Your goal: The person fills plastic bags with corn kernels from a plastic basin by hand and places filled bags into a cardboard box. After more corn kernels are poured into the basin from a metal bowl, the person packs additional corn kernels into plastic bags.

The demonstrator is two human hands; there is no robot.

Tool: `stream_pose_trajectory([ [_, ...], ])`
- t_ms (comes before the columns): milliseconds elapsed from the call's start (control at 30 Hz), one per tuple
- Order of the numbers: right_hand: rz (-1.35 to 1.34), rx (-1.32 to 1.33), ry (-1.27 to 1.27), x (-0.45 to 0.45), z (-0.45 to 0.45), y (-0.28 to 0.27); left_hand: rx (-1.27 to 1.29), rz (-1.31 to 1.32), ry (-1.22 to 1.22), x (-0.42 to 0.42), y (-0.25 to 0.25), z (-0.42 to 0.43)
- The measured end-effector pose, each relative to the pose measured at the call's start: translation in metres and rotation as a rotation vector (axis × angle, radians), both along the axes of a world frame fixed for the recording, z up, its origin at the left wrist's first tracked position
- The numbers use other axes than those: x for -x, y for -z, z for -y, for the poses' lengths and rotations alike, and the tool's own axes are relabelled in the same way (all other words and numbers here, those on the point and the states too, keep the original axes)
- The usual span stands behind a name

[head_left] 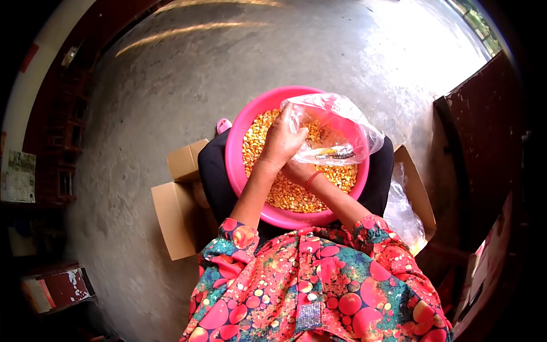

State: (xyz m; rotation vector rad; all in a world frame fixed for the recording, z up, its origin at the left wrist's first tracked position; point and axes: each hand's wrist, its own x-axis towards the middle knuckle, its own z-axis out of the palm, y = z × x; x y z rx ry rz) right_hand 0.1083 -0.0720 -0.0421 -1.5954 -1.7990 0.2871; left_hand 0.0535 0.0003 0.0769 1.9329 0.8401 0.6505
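A pink basin [235, 168] full of loose yellow corn kernels [290, 194] rests on the lap. Over its far right part is a clear plastic bag [342, 105], its mouth spread wide and a small printed label showing. My left hand [282, 139] is closed on the bag's left edge, fingers up and thumb pointing right. Below it, my right hand [298, 171] is low over the corn at the near side of the bag, a red beaded bracelet [312, 180] on its wrist. Its fingers are hidden by my left hand and the bag.
An open cardboard box [174, 219] stands on the floor to the left. Another cardboard box [419, 188] at the right has clear plastic bags [404, 214] in it. Concrete floor [188, 85] stretches ahead, and a dark wooden panel [484, 142] rises at the right.
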Motion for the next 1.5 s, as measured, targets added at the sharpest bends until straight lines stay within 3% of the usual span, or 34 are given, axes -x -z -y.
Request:
stream_pose_trajectory([
  [100,0.138,-0.081,-0.047,-0.002,0.010,-0.011,-0.042,-0.057,-0.016,0.002,0.000,0.002],
  [233,0.284,-0.040,-0.126,-0.009,0.018,-0.001,-0.015,0.055,-0.028,0.004,0.015,-0.001],
  [367,0.223,0.114,-0.217,-0.006,0.011,0.036,0.024,0.196,-0.064,0.013,0.032,0.006],
  [433,0.968,-0.256,-0.089,-0.004,0.012,0.038,-0.039,0.185,-0.111,0.020,0.049,0.014],
  [567,1.030,-0.096,-0.043,0.003,0.023,0.045,0.016,0.267,-0.074,0.031,0.061,0.025],
  [600,1.027,-0.094,-0.044,0.005,0.028,0.031,0.063,0.178,-0.119,0.033,0.057,0.027],
  [700,-0.488,0.175,-0.119,0.003,0.043,-0.016,0.071,0.138,-0.154,0.031,0.063,0.026],
  [733,-0.268,0.076,-0.061,-0.001,0.047,-0.017,0.081,0.136,-0.145,0.030,0.058,0.026],
  [767,-0.267,0.076,-0.060,-0.002,0.050,-0.021,0.090,0.133,-0.136,0.030,0.052,0.026],
  [833,-0.696,0.295,-0.067,-0.005,0.057,-0.032,0.009,0.096,-0.149,0.026,0.049,0.029],
  [900,-0.746,0.401,-0.111,-0.018,0.065,-0.045,-0.040,0.060,-0.160,0.023,0.042,0.032],
  [967,-1.275,1.030,-0.347,-0.033,0.073,-0.096,0.040,0.132,-0.134,0.024,0.036,0.038],
  [1000,-1.395,0.961,-0.391,-0.031,0.077,-0.110,-0.020,0.056,-0.148,0.025,0.040,0.038],
  [1067,-1.508,0.853,-0.358,-0.035,0.073,-0.132,-0.055,-0.022,-0.163,0.024,0.046,0.040],
  [1100,-1.615,0.739,-0.326,-0.039,0.068,-0.137,-0.115,0.080,-0.132,0.023,0.050,0.042],
  [1167,-1.735,0.589,-0.196,-0.049,0.051,-0.131,0.032,0.071,-0.074,0.024,0.053,0.043],
  [1300,-1.753,0.339,0.190,-0.069,0.015,-0.098,-0.090,0.053,-0.112,0.022,0.036,0.052],
  [1367,-1.694,0.392,0.175,-0.081,-0.002,-0.052,-0.016,0.037,-0.120,0.024,0.032,0.054],
  [1433,-1.518,-0.051,0.532,-0.075,-0.014,-0.035,0.060,0.019,-0.127,0.025,0.035,0.053],
  [1467,-1.225,0.053,0.610,-0.074,-0.009,-0.041,0.011,0.043,-0.142,0.025,0.042,0.053],
  [1500,-1.225,0.056,0.610,-0.075,-0.004,-0.047,-0.038,0.066,-0.155,0.025,0.047,0.052],
])
